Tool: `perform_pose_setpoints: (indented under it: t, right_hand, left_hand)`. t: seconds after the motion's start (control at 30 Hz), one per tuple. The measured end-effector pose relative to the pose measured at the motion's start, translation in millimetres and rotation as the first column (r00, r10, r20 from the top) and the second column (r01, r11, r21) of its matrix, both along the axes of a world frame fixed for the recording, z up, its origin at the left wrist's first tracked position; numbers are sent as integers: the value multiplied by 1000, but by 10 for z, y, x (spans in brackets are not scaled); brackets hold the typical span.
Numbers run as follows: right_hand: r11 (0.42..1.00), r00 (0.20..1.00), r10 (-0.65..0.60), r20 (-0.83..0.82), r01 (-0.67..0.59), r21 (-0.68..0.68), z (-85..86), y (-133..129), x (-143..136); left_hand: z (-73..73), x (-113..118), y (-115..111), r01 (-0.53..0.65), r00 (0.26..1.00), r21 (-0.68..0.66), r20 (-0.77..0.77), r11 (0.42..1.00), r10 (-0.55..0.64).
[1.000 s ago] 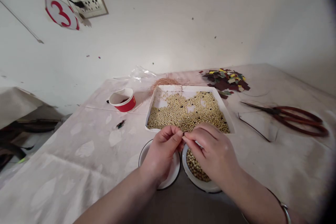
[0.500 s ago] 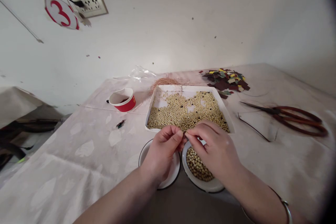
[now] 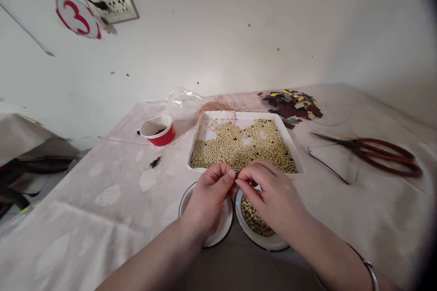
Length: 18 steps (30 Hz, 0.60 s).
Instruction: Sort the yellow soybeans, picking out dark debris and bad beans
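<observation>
We see off-white wall, dark-specked. Sign white, red numeral 3, red edging. Socket plate cream. Tablecloth pale pinkish-grey, scattered lighter blotches. Tray white; small round grains pale yellow, dotted with black ones. Left bowl white, dark rim; right bowl likewise, its round pieces greenish tan. Cup red outside, yellowish mark, white within. Among scraps we spot maroon, yellow, grey-green, red. Wire bundle coppery. Scissors: dark blades, red-brown handles. Pinched piece dark, too small for us to tell hue.

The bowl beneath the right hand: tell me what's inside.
Small round pale pieces show inside the bowl; the right hand covers part of its inside, so anything there is hidden.
</observation>
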State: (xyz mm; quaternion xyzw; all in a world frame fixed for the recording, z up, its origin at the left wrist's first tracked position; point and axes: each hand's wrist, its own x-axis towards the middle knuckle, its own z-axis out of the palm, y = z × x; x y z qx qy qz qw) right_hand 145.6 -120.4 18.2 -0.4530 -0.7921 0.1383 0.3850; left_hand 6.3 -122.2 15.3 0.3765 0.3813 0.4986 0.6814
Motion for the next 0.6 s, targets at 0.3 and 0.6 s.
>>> perform_pose_setpoints:
  t: [0.3, 0.6]
  right_hand:
    - [973, 974, -225, -11, 226, 45, 23, 206, 361]
    - [928, 907, -260, 333, 330, -174, -399, 572, 657]
  left_hand:
    - [1, 24, -15, 0, 999, 8, -36, 1000, 1]
    - [-47, 37, -5, -2, 1000, -9, -2, 1000, 2]
